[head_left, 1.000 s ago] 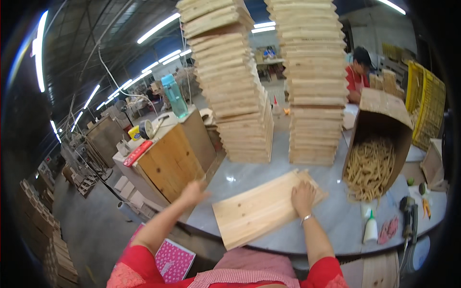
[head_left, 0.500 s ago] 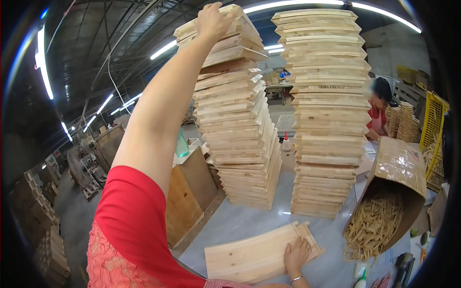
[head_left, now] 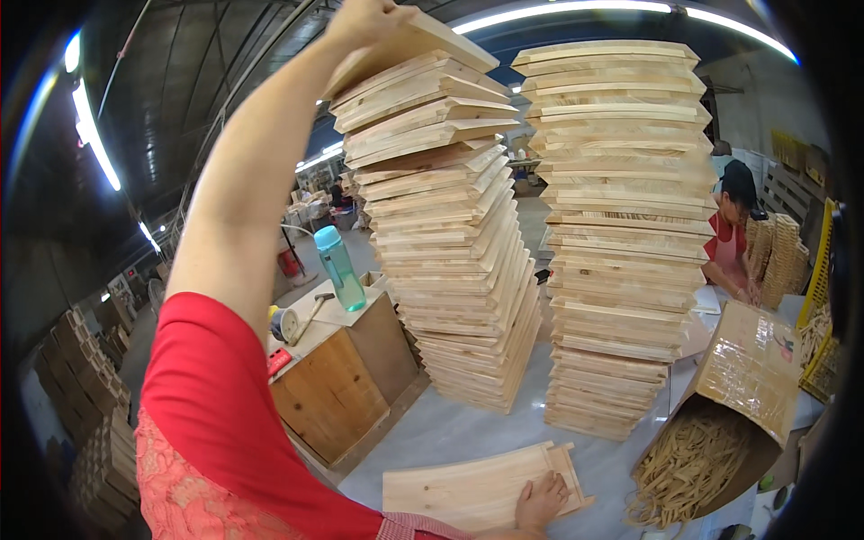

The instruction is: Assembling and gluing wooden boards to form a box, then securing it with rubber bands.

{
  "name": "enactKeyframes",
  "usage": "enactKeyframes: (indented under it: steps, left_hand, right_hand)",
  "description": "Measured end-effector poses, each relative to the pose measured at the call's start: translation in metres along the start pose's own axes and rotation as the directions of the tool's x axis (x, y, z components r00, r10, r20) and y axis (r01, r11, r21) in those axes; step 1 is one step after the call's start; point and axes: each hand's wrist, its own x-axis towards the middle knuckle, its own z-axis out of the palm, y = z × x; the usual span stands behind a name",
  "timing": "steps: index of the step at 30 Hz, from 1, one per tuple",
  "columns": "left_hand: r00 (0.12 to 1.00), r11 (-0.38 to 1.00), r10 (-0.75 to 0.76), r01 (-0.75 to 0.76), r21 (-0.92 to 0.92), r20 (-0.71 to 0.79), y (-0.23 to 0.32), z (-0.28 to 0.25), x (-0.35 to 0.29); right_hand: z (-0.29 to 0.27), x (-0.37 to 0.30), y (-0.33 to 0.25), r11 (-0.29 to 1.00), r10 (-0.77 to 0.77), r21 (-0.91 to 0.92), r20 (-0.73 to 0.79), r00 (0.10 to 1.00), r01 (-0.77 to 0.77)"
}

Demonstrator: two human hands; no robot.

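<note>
Left hand raised high, fingers seemingly gripping tilted board; right hand flat, fingers extended on panel.

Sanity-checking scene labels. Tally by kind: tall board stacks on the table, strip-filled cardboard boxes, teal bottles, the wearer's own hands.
Tall board stacks: 2
Cardboard box: 1
Teal bottle: 1
Left hand and right hand: 2
Total: 6

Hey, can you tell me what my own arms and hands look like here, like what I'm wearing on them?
Your left arm has a short, bright red sleeve, with a coral, lace-like patterned patch toward the shoulder. Your left hand and right hand are ungloved. The right sleeve is out of view.
</note>
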Motion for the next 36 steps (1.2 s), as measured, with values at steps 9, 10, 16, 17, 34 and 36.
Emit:
enactKeyframes:
  steps: [9,10,16,17,34,36]
  left_hand:
    - [0.832,0.886,0.349,-0.444,-0.138,-0.432,-0.015,-0.044,-0.135]
    - [0.843,0.894,0.359,-0.434,-0.111,-0.400,-0.024,-0.040,-0.132]
    - [0.907,0.983,0.171,-0.182,0.007,-0.385,-0.047,-0.037,-0.141]
    - [0.875,0.981,0.156,-0.191,-0.029,-0.459,-0.044,-0.050,-0.154]
    - [0.608,-0.432,-0.666,0.159,-0.888,0.433,-0.038,-0.106,-0.674]
    - [0.501,-0.621,-0.587,0.225,-0.751,0.636,-0.016,-0.085,-0.729]
  right_hand:
    - [0.009,-0.002,0.010,0.999,-0.029,-0.033,-0.051,0.998,0.028]
    - [0.011,-0.003,0.012,0.998,-0.055,-0.007,-0.043,0.998,0.055]
    - [0.011,-0.006,0.012,0.997,-0.068,-0.051,-0.042,0.997,0.066]
    - [0.012,-0.006,0.014,0.996,-0.064,-0.065,-0.045,0.997,0.061]
    - [0.021,-0.005,0.046,0.980,-0.195,-0.068,-0.106,0.975,0.189]
    - [0.005,-0.012,0.038,0.983,-0.184,-0.051,-0.145,0.972,0.178]
